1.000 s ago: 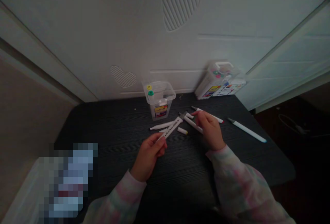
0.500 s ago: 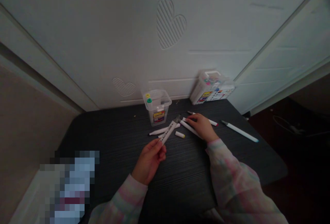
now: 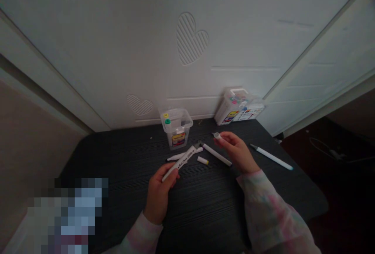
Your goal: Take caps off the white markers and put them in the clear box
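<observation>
My left hand [image 3: 161, 195] is closed round a white marker [image 3: 183, 160] with dark lettering, its grey end pointing up and right. Pinched in my right hand [image 3: 238, 153] is a short white marker cap [image 3: 217, 136], its round end toward the left. Between the hands lies a loose white cap [image 3: 202, 160] with a yellow end. A purple-banded marker [image 3: 217, 155] rests on the table just left of my right hand. Partly behind the held marker lies another white marker [image 3: 175, 157] with a dark tip.
A clear plastic tub [image 3: 178, 127] with a yellow-topped and a green-topped marker stands near the wall. Right of it is a clear handled case [image 3: 227, 109] of markers. An uncapped blue-ended marker [image 3: 272, 157] lies at the right of the dark table [image 3: 193, 207].
My right hand has lifted off the table with a cap in its fingers. My left hand has moved slightly left with its marker, now gripped farther along. The camera view has tilted up a little.
</observation>
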The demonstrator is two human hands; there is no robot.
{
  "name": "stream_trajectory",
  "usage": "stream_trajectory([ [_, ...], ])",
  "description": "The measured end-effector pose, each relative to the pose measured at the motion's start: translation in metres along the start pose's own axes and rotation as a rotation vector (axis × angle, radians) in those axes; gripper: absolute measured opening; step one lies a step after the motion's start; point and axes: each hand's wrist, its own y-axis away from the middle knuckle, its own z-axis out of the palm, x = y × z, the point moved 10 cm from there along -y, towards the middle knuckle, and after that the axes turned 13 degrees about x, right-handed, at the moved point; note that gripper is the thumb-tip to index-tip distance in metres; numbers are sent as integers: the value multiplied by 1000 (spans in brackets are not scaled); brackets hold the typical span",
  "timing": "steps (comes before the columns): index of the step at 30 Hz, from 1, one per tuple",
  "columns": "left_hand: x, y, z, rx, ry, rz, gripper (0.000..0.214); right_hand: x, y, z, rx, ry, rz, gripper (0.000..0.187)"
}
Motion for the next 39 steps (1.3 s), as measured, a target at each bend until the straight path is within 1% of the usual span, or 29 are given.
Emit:
stream_trajectory([
  [2, 1, -2, -5, 23, 5, 38, 23, -2, 6, 5, -49, -312, 125, 24],
  [3, 2, -2, -6, 25, 15, 52, 23, -3, 9, 8, -72, -429, 178, 24],
  [5, 3, -2, -7, 19, 18, 74, 22, -4, 13, 13, -108, -533, 238, 23],
  [8, 6, 1, -5, 0, -40, 109, 22, -5, 19, 20, -143, -571, 280, 20],
  [14, 11, 5, 0, -41, -178, 158, 17, -10, 28, 27, -187, -536, 262, 21],
  [18, 17, 5, 3, -51, -207, 191, 17, -14, 30, 27, -201, -477, 194, 21],
  [21, 22, 7, 8, -66, -258, 214, 16, -19, 34, 32, -251, -376, 116, 20],
  [24, 26, 11, 12, -76, -314, 239, 17, -19, 40, 43, -293, -244, 59, 20],
  [28, 26, 14, 12, -47, -392, 275, 19, -18, 46, 53, -248, -191, 11, 23],
  [31, 21, 13, 11, -45, -432, 253, 20, -14, 50, 58, -213, -146, -10, 23],
  [35, 19, 11, 10, -50, -423, 233, 21, -10, 52, 61, -219, -96, -29, 22],
  [39, 18, 12, 11, -59, -394, 230, 21, -12, 52, 62, -238, -97, -49, 22],
])
